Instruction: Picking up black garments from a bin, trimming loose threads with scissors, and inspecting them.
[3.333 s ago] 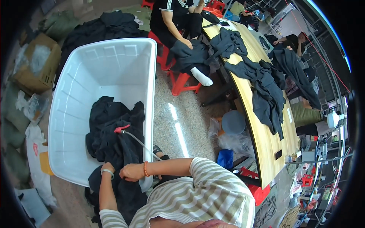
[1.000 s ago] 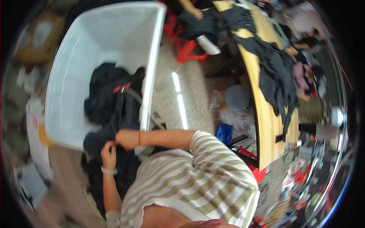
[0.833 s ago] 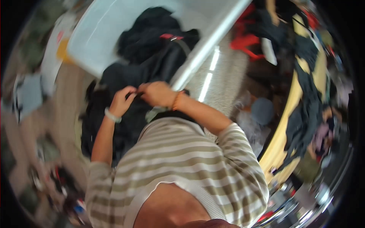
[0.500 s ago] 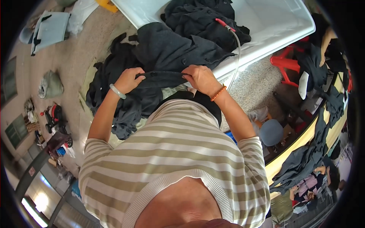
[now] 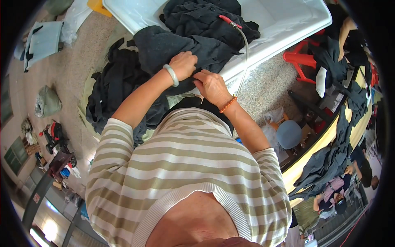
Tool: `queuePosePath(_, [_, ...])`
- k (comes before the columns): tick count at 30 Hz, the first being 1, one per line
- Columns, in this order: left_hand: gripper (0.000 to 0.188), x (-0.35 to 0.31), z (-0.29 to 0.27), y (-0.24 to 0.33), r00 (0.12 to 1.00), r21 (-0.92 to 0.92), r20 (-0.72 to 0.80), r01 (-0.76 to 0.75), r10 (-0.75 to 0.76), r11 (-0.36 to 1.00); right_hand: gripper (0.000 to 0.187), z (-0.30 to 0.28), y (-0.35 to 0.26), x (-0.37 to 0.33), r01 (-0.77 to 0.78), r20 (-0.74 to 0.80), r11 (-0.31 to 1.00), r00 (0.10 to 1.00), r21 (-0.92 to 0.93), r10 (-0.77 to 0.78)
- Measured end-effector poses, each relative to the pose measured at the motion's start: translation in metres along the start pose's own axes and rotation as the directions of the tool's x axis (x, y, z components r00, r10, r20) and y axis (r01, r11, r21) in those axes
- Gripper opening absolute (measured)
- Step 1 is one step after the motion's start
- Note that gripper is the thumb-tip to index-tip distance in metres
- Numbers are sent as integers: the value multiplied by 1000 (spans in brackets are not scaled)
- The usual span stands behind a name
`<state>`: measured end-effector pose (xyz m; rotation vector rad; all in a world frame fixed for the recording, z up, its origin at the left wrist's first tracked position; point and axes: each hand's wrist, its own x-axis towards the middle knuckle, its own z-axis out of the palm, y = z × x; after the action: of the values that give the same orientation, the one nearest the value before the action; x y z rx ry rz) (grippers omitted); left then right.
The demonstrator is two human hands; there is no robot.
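A black buttoned garment (image 5: 160, 47) hangs over the near edge of the white tub and reaches toward my waist. My left hand (image 5: 184, 65), with a pale bangle at its wrist, lies on this garment with its fingers curled into the cloth. Close beside it, my right hand (image 5: 212, 85), wearing an orange bead bracelet, pinches the garment's edge between thumb and fingers. The fingertips of the left hand are partly hidden. More black clothing (image 5: 201, 18) is heaped in the tub, and on it rests a red-ended tool (image 5: 226, 19) on a pale hose.
The white tub (image 5: 284, 39) stands in front of me. A pile of dark clothes (image 5: 111, 86) lies at my left. To the right are a red stool (image 5: 302, 59), a round grey seat (image 5: 289, 134) and a long table (image 5: 294, 181) with dark garments. Other people work beyond it.
My left hand has moved right and forward, from the garment edge's left end to near my right hand. The edge is no longer stretched between my hands. The whole view has shifted slightly.
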<state>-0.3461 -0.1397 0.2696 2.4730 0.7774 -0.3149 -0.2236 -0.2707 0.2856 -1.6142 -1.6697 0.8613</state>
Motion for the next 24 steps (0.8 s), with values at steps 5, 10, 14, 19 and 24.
queuePosePath(5, [24,20,-10,-8,979,-99,195,78,-57,992,11,7,5,0,3,-22,1000,1000,11,-3])
queuePosePath(10, [17,38,-16,-19,932,-215,361,81,2,973,11,4,5,6,-29,-87,999,996,12,30])
queuePosePath(14, [9,16,-12,-23,919,-762,385,368,-83,534,10,6,3,12,-63,-145,997,988,-39,57])
queuePosePath(19, [16,-5,-23,-25,901,-855,421,434,-110,283,18,4,-6,16,-168,-191,981,964,96,184])
queuePosePath(24, [24,-15,-24,-31,919,-868,388,388,-63,309,21,5,2,17,-38,-120,998,992,-45,32])
